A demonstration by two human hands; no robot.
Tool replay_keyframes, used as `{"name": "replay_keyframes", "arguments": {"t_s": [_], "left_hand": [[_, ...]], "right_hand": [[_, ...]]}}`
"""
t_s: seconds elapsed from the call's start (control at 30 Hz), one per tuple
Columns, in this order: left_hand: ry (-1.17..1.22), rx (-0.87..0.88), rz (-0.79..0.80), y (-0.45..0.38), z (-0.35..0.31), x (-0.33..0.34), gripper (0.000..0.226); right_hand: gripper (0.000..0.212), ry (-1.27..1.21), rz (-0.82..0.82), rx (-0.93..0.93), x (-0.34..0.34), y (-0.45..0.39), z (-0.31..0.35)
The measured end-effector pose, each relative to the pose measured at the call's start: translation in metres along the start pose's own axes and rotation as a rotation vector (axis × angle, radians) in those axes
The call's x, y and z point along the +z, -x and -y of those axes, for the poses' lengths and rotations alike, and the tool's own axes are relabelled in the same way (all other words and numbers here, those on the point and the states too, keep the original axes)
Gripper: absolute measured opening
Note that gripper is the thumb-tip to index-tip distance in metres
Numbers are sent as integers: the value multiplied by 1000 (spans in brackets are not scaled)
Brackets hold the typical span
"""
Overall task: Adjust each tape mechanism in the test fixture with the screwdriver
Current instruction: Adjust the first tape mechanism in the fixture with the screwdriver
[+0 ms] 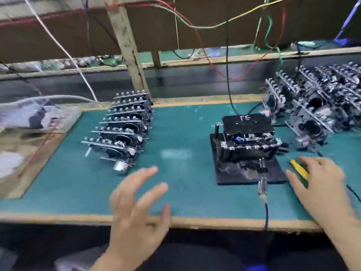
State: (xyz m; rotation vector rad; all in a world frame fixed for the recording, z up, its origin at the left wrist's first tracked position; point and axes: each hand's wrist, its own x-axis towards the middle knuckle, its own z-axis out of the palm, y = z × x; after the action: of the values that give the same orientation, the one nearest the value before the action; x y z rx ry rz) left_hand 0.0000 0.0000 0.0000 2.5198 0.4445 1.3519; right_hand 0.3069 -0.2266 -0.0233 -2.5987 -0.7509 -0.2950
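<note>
Tape mechanism (249,142) seated in test fixture (248,167), right of centre frame. Likely between adjustments: next, picking up yellow screwdriver (298,169) at right. Right hand (320,184) spread, fingers lying over its handle, not yet gripping. Left hand (136,204) wide open, holding nothing, lower centre.

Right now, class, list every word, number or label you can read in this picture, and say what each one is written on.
"LE" or "TE", first letter unclear: light handwritten marks on the black cassette in the test fixture.
Red marks on the pale package at far left: too blurred to read.
Stacked tape mechanisms left and the pile of mechanisms right: no readable text.
</note>
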Motion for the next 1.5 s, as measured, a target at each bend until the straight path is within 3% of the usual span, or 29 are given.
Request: {"name": "replay_keyframes", "arguments": {"t_s": [0.03,0.13,0.23,0.37,0.47,0.53,0.63,0.8,0.93,1.1,1.17,1.23,1.27,1.33,1.4,1.5], "left_hand": [[-83,-76,-66,-18,16,-5,61],[-171,-631,-117,-61,61,-15,116],[-177,-841,-22,-66,86,-10,138],[-9,-868,-18,-67,107,8,131],[15,-826,-115,-55,108,18,122],[23,-802,-177,-48,106,20,118],[37,-802,-180,-45,109,21,119],[17,-810,-144,-48,117,24,117],[24,-822,-147,-45,112,21,109],[-1,-912,-182,-45,96,15,131],[-30,-770,-271,-39,68,20,117],[-7,-413,-291,-40,30,33,77],[47,-241,-217,-44,13,44,60],[157,-48,59,-61,-19,65,47],[226,1,288,-79,-42,82,47],[251,-11,441,-93,-57,100,52]], "right_hand": [[43,33,-16,-1,4,1,-2],[29,88,-23,43,1,2,-5],[18,56,-44,69,-5,-1,-2],[15,-120,-72,190,-9,2,1],[8,-257,-96,285,-9,10,3],[27,-255,-70,313,-8,10,2],[35,-209,-34,285,-11,8,2],[18,-169,-18,240,-13,12,3],[21,-175,-9,236,-17,17,2],[24,-230,35,226,-19,18,0],[21,-359,-8,239,-22,19,0],[21,-507,-76,176,-30,20,5],[22,-555,-92,108,-35,16,10],[19,-640,-77,-59,-45,1,23],[7,-758,-24,-198,-52,-20,37],[18,-726,47,-322,-52,-36,50]]}}
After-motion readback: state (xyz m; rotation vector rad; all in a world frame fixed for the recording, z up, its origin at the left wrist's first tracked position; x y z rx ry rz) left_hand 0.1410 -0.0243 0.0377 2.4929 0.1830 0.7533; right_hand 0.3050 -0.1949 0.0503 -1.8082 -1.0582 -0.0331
